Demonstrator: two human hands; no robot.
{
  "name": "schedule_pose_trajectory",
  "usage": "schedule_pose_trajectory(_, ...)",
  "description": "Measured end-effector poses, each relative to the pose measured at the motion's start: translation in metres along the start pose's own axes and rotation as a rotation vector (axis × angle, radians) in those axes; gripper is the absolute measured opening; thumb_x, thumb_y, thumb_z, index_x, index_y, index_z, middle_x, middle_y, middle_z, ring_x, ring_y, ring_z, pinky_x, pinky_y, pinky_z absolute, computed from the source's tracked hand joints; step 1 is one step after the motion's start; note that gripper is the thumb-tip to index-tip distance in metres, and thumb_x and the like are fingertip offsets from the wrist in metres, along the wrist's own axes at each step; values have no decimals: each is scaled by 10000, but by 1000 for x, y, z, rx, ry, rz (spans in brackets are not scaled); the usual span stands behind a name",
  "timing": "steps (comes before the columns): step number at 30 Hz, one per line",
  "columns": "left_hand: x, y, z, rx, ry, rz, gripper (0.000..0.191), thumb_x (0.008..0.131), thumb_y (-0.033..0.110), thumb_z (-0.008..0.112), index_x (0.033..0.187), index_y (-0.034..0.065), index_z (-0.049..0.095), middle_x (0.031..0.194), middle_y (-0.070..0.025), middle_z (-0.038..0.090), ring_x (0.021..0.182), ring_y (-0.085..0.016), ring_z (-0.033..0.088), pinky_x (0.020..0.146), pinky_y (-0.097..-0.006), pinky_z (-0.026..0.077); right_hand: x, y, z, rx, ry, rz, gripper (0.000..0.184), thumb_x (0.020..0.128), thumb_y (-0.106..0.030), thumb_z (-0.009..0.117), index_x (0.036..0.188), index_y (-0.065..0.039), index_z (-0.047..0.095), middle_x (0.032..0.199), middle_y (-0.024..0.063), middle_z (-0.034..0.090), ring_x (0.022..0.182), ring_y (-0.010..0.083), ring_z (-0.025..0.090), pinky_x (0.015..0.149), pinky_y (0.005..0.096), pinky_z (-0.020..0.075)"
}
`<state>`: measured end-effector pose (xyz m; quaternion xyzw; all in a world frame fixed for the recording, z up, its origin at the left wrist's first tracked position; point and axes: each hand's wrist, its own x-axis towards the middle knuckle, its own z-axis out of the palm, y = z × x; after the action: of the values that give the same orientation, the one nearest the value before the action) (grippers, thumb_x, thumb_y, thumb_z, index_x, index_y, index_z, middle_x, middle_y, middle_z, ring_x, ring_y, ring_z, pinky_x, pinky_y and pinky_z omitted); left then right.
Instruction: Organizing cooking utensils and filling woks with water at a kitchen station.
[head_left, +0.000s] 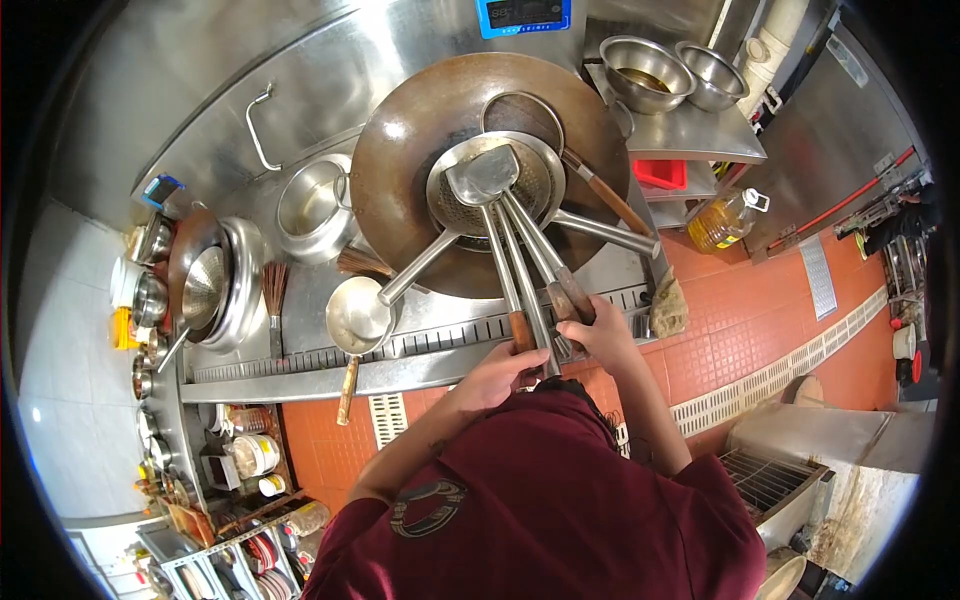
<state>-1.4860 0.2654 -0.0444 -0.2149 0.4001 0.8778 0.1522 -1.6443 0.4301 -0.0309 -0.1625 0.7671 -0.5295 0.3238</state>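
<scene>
Before me a large brown wok (405, 202) sits on the steel range. Perforated steel strainers (536, 196) lie stacked in it, their tubular handles sticking out to the lower left and lower right. A wok spatula's steel blade (486, 174) rests over them. From it several long metal shafts fan towards me, some ending in wood. My left hand (501, 376) grips the left shafts near a wooden handle (520, 330). With my right hand (602, 334) I hold the right-hand wooden handles (573, 294). Which tool heads lie beneath the blade is partly hidden.
Left of the wok are a steel pot (311, 199), a bamboo brush (275, 292) and a wooden-handled ladle (360, 319). Steel bowls (649, 75) stand on the right shelf. An oil jug (724, 221) is on the floor; a cloth (670, 304) hangs at the range corner.
</scene>
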Motion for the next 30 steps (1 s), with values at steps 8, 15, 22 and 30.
schedule_pose_trajectory(8,-3,-8,-11,-70,20,-27,316,1013,225,632,1301,104,583,1087,-14,682,875,-115,642,779,-309,548,-6,-9,12,99,-49,-20,527,789,-260,831,1153,64,630,883,95,674,698,138,636,533,294,510)
schedule_pose_trajectory(15,-5,-15,-25,-44,-23,-50,392,1023,260,620,1385,137,537,1209,-17,647,1045,-135,630,844,-357,548,-13,-19,23,35,-86,66,567,791,-326,841,1160,51,633,871,86,678,689,151,646,524,309,527)
schedule_pose_trajectory(22,-8,-6,-14,-127,-42,-53,427,1038,278,589,1427,126,501,1220,-19,641,1050,-140,634,871,-365,549,-8,-12,21,45,-233,64,508,899,-347,764,1147,83,656,1010,173,728,917,219,696,827,366,549)
schedule_pose_trajectory(30,4,-18,-26,-173,-83,-18,405,1051,252,564,1413,79,507,1197,-48,664,1062,-163,660,905,-377,553,3,13,1,13,-179,19,562,955,-421,706,1193,86,661,970,127,725,804,160,676,710,319,540)
